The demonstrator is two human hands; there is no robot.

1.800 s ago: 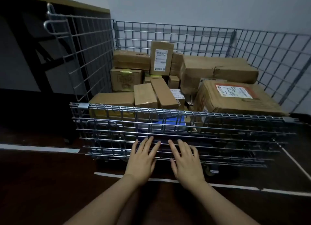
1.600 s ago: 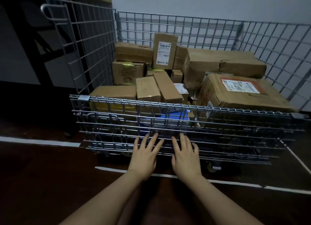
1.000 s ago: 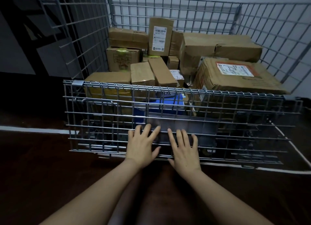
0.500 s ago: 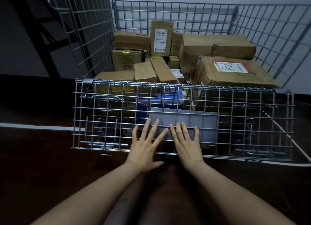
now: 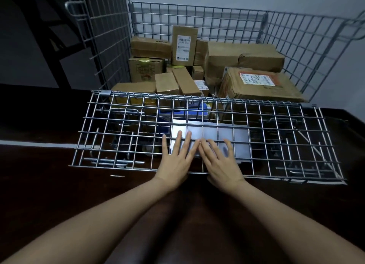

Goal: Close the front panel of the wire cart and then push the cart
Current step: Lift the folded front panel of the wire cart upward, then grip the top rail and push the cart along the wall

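The front panel (image 5: 207, 137) of the wire cart (image 5: 296, 52) is not closed: it hangs from its hinge line along the cart's front edge and is swung outward toward the viewer, its free lower edge raised. Compared with half a second ago, that edge sits higher and nearer the camera, so the mesh now lies flatter to the view. A plain grey plate (image 5: 217, 137) is fixed at the panel's middle; no writing can be read on it.

The left hand (image 5: 176, 161) and right hand (image 5: 221, 162) lie flat on the mesh near the lower edge, fingers spread, index fingertips touching over the plate. The thumbs are hidden at the bottom wire; whether they hook beneath it cannot be told. The hands were slightly apart earlier.

Inside the cart, brown cardboard boxes (image 5: 243, 56) are stacked. An upright box (image 5: 184, 44) at the back carries a white shipping label, print too small to read. A flat parcel (image 5: 260, 86) at right bears a white label with red border and handwritten strokes, illegible. A blue item (image 5: 194, 109) shows behind the mesh. The dark floor (image 5: 49, 184) carries a white line (image 5: 35, 142).
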